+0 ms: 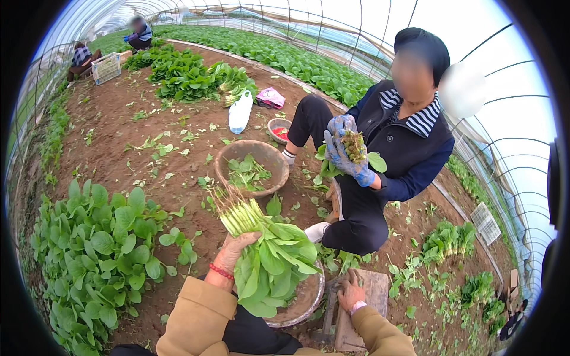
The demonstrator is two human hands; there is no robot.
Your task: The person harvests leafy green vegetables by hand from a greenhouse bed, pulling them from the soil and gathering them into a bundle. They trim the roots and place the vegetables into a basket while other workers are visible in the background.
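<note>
My left hand [242,242] grips a bunch of leafy greens [276,258], its pale stems and thin roots pointing up and away while the broad leaves hang down towards me. Below those leaves is a metal basin [307,307], partly covered by them. Low at the right, my right hand [351,293] grips the edge of a small wooden stool [367,311]; its fingertips are hard to make out. Beyond the bunch stands a wide, muddy basin [254,171] with loose leaves [249,173] in it.
Facing me, a seated co-worker [383,129] in blue-stained gloves holds another rooted bunch [354,149]. A heap of greens [98,249] lies at my left. Further off are a white plastic bag [241,113], a small bowl [279,129], a crate [107,69] and two people.
</note>
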